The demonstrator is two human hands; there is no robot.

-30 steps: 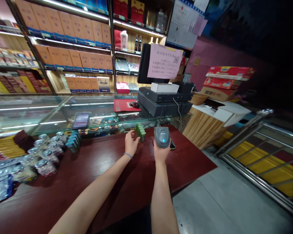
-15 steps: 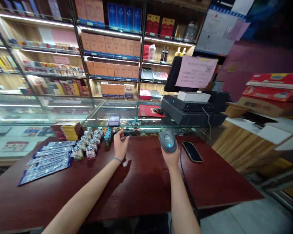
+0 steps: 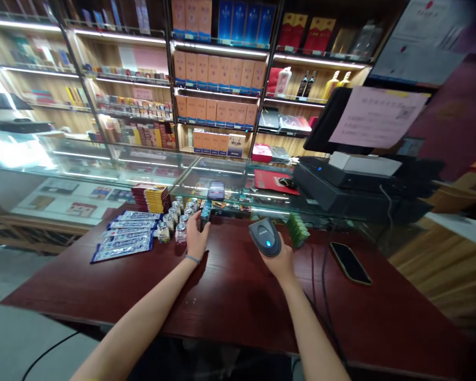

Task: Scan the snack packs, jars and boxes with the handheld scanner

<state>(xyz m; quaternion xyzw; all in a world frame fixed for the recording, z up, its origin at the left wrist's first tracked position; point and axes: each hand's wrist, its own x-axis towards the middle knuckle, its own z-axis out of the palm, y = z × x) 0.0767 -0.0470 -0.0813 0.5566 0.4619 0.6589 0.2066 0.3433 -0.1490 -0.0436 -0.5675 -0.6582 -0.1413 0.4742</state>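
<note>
My right hand (image 3: 278, 262) is closed around a grey barcode scanner (image 3: 265, 237) with a lit blue light, held above the table. Just beyond it stands a row of small green packs (image 3: 297, 230). My left hand (image 3: 197, 235) has its thumb and fingers apart, close against the near end of a row of teal cylinders (image 3: 206, 208); whether it touches them I cannot tell. To its left are several small jars with silvery lids (image 3: 164, 232), blue-and-white flat packets (image 3: 124, 243), and a stack of yellow and dark red packs (image 3: 153, 198).
A phone (image 3: 349, 263) lies on the dark red table (image 3: 230, 296) to the right, past the scanner's cable (image 3: 326, 296). Behind the table runs a glass counter (image 3: 238, 182) with a mouse (image 3: 287, 182) and a cash register (image 3: 333, 180). Stocked shelves stand at the back.
The view has turned left, so things sit further right in the picture. My left hand has come up to the teal cylinders. The green packs now show beside the scanner, still in my right hand.
</note>
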